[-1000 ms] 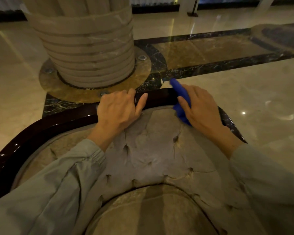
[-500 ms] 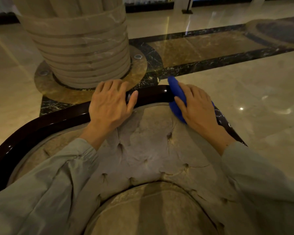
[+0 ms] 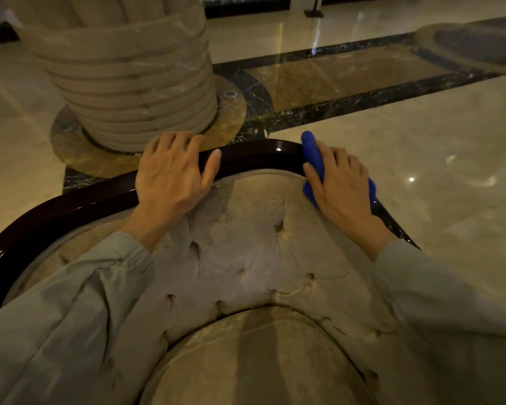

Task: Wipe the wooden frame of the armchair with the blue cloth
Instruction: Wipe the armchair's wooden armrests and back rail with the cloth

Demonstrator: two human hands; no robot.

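A dark glossy wooden frame curves around the top of a tufted beige armchair back, seen from above. My right hand presses a folded blue cloth onto the frame at its right bend, fingers wrapped over the cloth. My left hand rests on the top rail to the left, fingers over the far edge, thumb stretched along the wood. The frame's right side is partly hidden under my right hand and sleeve.
A wide ribbed stone column on a round base stands just behind the chair at the left. Polished marble floor with dark inlay bands spreads to the right and behind. The seat cushion lies below.
My right hand has slid the cloth slightly along the right bend of the rail. My left hand stays on the rail. The camera has shifted a little.
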